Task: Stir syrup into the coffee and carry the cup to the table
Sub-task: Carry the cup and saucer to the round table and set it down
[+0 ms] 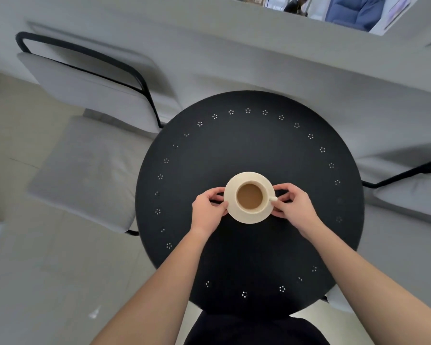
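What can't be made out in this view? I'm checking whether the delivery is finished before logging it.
- Saucer contact with the table: from straight above, resting or just lifted looks the same.
- Fingertips of the left hand and right hand: tucked at the saucer's rim, so the grip is unclear.
- Syrup in the cup: the coffee only looks evenly tan.
- Table's near edge: hidden by dark clothing.
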Available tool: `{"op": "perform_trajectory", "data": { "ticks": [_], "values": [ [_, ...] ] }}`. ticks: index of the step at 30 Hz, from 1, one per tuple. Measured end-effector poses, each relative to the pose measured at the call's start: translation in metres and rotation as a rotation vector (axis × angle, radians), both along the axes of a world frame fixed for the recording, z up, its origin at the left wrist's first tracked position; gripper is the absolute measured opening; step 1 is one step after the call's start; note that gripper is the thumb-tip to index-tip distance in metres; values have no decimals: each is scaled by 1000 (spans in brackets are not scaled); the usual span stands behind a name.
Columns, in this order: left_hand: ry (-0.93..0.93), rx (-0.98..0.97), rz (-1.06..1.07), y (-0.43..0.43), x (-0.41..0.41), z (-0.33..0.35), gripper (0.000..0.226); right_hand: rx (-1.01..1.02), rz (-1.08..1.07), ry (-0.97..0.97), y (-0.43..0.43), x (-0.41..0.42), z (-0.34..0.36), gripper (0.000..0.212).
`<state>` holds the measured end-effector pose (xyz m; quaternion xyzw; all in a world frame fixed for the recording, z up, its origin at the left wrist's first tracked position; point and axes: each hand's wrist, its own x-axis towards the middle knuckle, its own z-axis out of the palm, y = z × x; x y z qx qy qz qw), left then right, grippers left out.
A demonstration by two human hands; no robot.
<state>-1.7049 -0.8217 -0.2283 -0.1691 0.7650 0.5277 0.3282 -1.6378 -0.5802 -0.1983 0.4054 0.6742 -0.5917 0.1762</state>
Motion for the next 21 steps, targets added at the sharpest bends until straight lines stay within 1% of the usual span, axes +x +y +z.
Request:
{"op": "perform_trajectory", "data": {
  "ticks": [5,11,17,21],
  "values": [
    [10,-8,-5,3,-4,0,36,24,43,-16,5,-7,-3,28],
    [16,-24,-5,2,-3,0,37,74,156,-76,12,-12,-6,27],
    [9,-52,29,6,-3,6,36,82,150,-96,12,-13,-4,22],
    [23,-77,19,6,0,13,37,157,177,-106,11,-9,1,23]
  ]
}}
